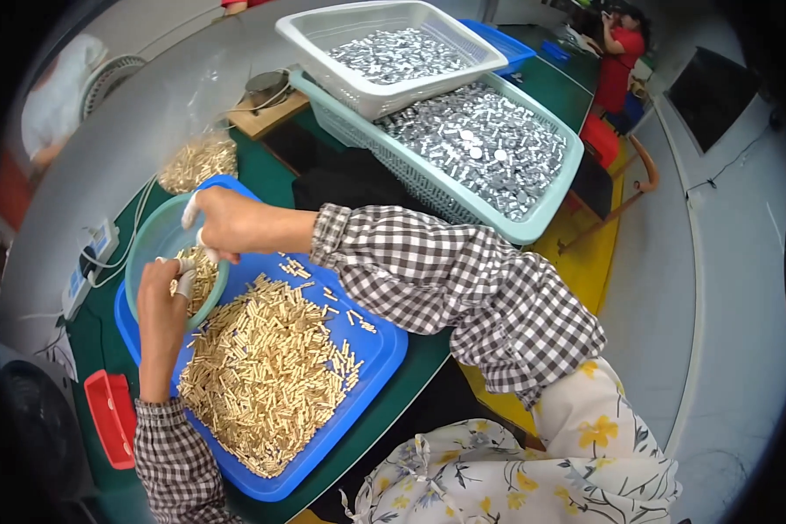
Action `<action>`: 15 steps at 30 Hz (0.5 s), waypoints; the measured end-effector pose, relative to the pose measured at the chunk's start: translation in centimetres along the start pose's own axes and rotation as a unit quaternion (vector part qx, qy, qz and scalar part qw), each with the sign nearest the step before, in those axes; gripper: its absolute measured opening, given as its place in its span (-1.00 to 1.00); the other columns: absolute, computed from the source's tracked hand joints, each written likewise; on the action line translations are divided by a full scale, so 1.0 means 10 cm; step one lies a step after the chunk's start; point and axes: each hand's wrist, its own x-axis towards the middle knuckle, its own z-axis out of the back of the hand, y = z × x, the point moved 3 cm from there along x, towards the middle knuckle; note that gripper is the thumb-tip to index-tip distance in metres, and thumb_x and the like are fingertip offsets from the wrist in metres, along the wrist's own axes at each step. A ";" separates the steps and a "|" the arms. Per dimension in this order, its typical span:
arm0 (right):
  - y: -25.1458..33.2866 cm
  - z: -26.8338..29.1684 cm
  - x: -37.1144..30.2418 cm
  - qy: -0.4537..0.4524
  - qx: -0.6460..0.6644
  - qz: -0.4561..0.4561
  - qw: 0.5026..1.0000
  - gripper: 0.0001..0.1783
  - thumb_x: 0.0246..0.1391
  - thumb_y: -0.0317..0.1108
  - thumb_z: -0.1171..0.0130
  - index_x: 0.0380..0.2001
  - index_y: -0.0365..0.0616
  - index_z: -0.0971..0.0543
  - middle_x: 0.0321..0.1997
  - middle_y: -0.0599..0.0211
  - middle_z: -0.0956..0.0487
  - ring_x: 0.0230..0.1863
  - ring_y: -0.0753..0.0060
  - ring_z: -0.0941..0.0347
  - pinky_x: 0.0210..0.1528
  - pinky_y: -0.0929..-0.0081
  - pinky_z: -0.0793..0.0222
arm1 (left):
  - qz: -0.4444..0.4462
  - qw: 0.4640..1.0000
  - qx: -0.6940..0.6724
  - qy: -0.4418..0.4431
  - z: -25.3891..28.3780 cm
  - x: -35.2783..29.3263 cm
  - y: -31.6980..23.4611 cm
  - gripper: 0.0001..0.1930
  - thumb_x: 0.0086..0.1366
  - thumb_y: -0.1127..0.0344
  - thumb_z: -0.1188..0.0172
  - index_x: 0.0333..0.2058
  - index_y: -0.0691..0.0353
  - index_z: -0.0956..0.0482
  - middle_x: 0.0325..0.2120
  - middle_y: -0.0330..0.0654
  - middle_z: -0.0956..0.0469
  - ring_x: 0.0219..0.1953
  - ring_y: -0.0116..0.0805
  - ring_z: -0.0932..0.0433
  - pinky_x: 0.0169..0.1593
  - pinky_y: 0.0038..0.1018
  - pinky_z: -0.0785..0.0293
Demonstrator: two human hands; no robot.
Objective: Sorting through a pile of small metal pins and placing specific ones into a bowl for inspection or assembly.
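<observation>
A pale green bowl [138, 253] stands on the far left part of a blue tray [371, 345] and holds small gold-coloured metal tubes. At the bowl's near side, my left hand [159, 295] is closed, with white finger cots on its fingertips and a small gold-coloured tube [173, 286] showing between them. Above the bowl's right side is my right hand [227, 223]. Its two cot-covered fingertips are apart, and no piece shows between them; the other fingers are curled. A large heap of gold-coloured tubes [266, 375] lies in the tray, with several strays to its right.
Behind the tray sits a clear bag of gold-coloured pieces [203, 162]. A white basket [358, 83] rests on a pale green basket [533, 229]; both hold silvery metal pieces. A red container [109, 419] and a power strip [87, 266] are at left. A person in red [620, 61] stands far right.
</observation>
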 end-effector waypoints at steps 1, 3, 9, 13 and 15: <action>0.00 0.00 0.00 -0.005 0.004 0.010 1.000 -0.59 -0.15 -0.68 0.09 -0.13 -0.62 -0.33 -0.69 0.05 -0.46 -0.74 0.36 -0.38 -0.73 0.46 -0.28 | 0.024 0.999 0.011 -0.019 -0.01 0.02 0.00 -0.86 0.02 0.56 -0.13 -0.38 0.37 -0.42 -0.48 -0.05 -0.40 -0.37 -0.10 -0.36 -0.29 -0.33 -0.29; 0.03 0.00 -0.01 -0.005 0.014 0.034 0.999 -0.60 -0.14 -0.68 0.09 -0.14 -0.63 -0.34 -0.67 0.03 -0.46 -0.75 0.37 -0.37 -0.72 0.46 -0.29 | 0.009 1.000 0.013 -0.019 0.01 0.05 -0.07 -0.86 0.03 0.56 -0.13 -0.38 0.37 -0.42 -0.47 -0.05 -0.40 -0.37 -0.10 -0.37 -0.29 -0.33 -0.28; -0.05 0.20 -0.03 -0.024 0.151 -0.021 0.988 -0.59 -0.11 -0.63 0.09 -0.10 -0.54 -0.29 -0.66 0.13 -0.43 -0.73 0.44 -0.31 -0.68 0.47 -0.26 | -0.046 0.994 0.084 0.057 0.05 0.06 -0.09 -0.79 0.06 0.53 -0.13 -0.28 0.36 -0.42 -0.41 -0.03 -0.42 -0.33 -0.06 -0.39 -0.24 -0.34 -0.31; -0.10 0.23 -0.05 -0.022 0.173 -0.043 0.984 -0.60 -0.08 -0.61 0.08 -0.10 -0.54 -0.29 -0.65 0.12 -0.43 -0.74 0.46 -0.30 -0.68 0.49 -0.26 | -0.016 0.995 0.082 -0.062 0.04 -0.03 -0.10 -0.81 0.08 0.53 -0.12 -0.28 0.35 -0.43 -0.35 -0.02 -0.43 -0.25 -0.05 -0.39 -0.16 -0.37 -0.30; -0.11 0.13 -0.08 -0.006 0.161 -0.040 0.986 -0.60 -0.07 -0.61 0.07 -0.09 -0.54 -0.29 -0.64 0.12 -0.44 -0.74 0.48 -0.29 -0.68 0.50 -0.25 | 0.000 0.998 0.027 -0.065 0.06 -0.05 -0.11 -0.81 0.08 0.53 -0.12 -0.28 0.35 -0.43 -0.33 -0.02 -0.43 -0.24 -0.06 -0.40 -0.14 -0.38 -0.31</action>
